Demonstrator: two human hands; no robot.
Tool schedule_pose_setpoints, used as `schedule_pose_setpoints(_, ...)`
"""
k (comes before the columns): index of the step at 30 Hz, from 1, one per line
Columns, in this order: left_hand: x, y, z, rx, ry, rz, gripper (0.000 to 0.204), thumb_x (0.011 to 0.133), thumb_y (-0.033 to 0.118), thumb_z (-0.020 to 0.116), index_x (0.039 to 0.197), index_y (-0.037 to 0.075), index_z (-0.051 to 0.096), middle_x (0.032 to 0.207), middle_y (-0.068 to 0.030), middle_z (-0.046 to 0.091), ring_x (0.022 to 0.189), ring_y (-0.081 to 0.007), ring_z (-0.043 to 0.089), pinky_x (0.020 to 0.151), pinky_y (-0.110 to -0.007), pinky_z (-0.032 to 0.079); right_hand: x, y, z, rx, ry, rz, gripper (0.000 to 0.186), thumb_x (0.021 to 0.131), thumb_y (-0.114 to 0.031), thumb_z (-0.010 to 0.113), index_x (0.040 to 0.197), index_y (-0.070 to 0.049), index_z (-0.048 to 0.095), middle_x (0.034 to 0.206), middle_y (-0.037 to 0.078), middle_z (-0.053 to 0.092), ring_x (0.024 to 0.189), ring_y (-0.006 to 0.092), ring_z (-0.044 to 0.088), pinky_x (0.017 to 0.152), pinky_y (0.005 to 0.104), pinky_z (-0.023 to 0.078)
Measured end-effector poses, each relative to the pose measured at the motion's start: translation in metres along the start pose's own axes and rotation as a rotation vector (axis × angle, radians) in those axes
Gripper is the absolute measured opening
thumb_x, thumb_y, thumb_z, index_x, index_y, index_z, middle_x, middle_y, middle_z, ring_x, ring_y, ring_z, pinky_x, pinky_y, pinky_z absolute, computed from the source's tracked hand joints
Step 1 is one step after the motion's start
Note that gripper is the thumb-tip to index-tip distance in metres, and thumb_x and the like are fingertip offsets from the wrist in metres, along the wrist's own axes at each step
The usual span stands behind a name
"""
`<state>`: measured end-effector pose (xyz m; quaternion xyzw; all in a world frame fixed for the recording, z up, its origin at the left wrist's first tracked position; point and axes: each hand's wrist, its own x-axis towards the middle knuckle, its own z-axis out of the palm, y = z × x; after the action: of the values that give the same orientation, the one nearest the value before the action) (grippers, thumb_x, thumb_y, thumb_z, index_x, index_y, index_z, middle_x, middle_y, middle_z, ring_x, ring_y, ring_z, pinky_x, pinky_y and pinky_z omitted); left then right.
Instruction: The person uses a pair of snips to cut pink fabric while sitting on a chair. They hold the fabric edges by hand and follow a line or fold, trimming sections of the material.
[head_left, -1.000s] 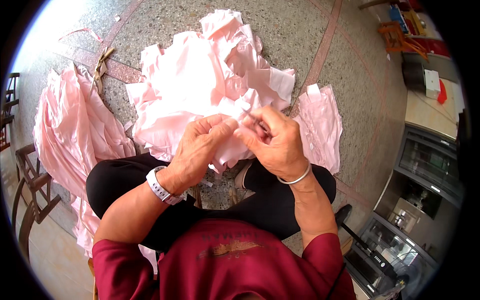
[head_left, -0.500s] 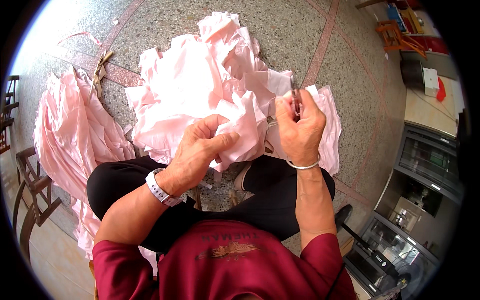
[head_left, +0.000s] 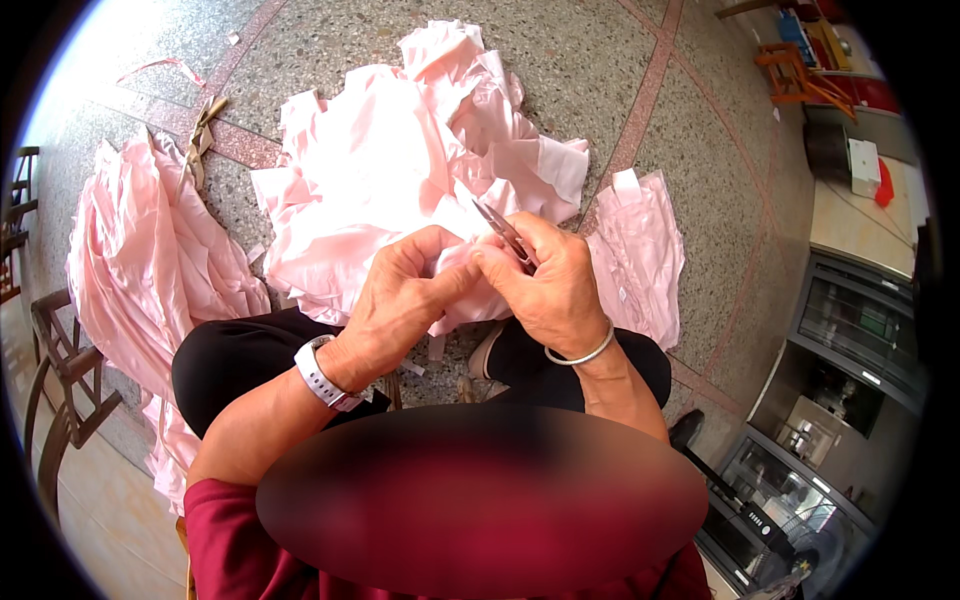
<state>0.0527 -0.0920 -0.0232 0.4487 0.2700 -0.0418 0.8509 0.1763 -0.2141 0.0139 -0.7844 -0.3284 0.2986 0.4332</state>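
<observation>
Left hand (head_left: pixel 405 300) pinches a pink cloth piece (head_left: pixel 465 290) over the lap. Right hand (head_left: pixel 545 285) touches the same piece and grips small thread snips (head_left: pixel 503 232). Pink fabric heap (head_left: pixel 400 170) lies on the floor beyond.

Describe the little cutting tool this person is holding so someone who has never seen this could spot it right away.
Start at the big heap of pink fabric on the speckled stone floor, then drop to the two hands meeting just below it. The small metal snips poke up from the right hand, the only thin, dark, pointed metal thing among the soft pink cloth.
</observation>
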Motion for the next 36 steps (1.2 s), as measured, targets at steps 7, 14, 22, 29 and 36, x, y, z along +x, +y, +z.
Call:
schedule_pose_setpoints(7, 0.0, 0.002, -0.002, -0.006, -0.033, -0.068, 0.012, 0.095, 0.013, 0.061, 0.1, 0.002, 0.061, 0.086, -0.0016, 0.067, 0.071, -0.007, 0.061, 0.063, -0.022, 0.05, 0.008, 0.008, -0.005, -0.308, 0.304, -0.326, 0.007, 0.083, -0.002, 0.065, 0.083, -0.004, 0.058, 0.068, 0.01, 0.06, 0.053, 0.0217, 0.058, 0.05, 0.0335, 0.046)
schedule_pose_setpoints(14, 0.0, -0.002, -0.003, -0.06, 0.008, -0.016, 0.011, 0.095, 0.011, 0.061, 0.1, 0.001, 0.062, 0.086, -0.0023, 0.067, 0.07, -0.0072, 0.061, 0.059, -0.023, 0.051, 0.005, 0.005, -0.025, 0.127, 0.211, 0.028, 0.009, 0.089, -0.007, 0.067, 0.084, -0.002, 0.061, 0.069, -0.008, 0.049, 0.061, 0.0015, 0.041, 0.054, 0.02, 0.035)
schedule_pose_setpoints(22, 0.002, -0.006, -0.001, -0.019, 0.022, 0.023, 0.014, 0.094, 0.018, 0.065, 0.093, 0.004, 0.062, 0.077, 0.0041, 0.06, 0.063, -0.0017, 0.05, 0.053, -0.019, 0.039, -0.001, -0.001, 0.002, 0.045, -0.002, -0.007, 0.012, 0.086, -0.008, 0.068, 0.086, 0.001, 0.059, 0.07, 0.009, 0.061, 0.061, 0.0143, 0.057, 0.056, 0.0302, 0.045)
schedule_pose_setpoints(29, -0.001, 0.003, 0.005, -0.018, 0.061, 0.044, 0.018, 0.093, 0.02, 0.066, 0.088, 0.003, 0.061, 0.074, 0.0035, 0.059, 0.063, -0.0014, 0.049, 0.051, -0.02, 0.039, 0.001, 0.003, 0.002, -0.164, 0.108, -0.206, 0.01, 0.083, -0.003, 0.065, 0.086, 0.0, 0.056, 0.073, 0.017, 0.06, 0.063, 0.0328, 0.062, 0.056, 0.0387, 0.048)
schedule_pose_setpoints(36, -0.002, 0.009, -0.001, 0.176, 0.063, -0.028, 0.016, 0.091, 0.015, 0.069, 0.086, 0.003, 0.061, 0.073, 0.0005, 0.061, 0.059, -0.0048, 0.056, 0.052, -0.02, 0.045, 0.004, 0.013, 0.001, -0.447, 0.262, -0.363, 0.018, 0.078, -0.001, 0.067, 0.091, -0.001, 0.055, 0.074, 0.015, 0.06, 0.064, 0.0327, 0.063, 0.056, 0.0416, 0.049)
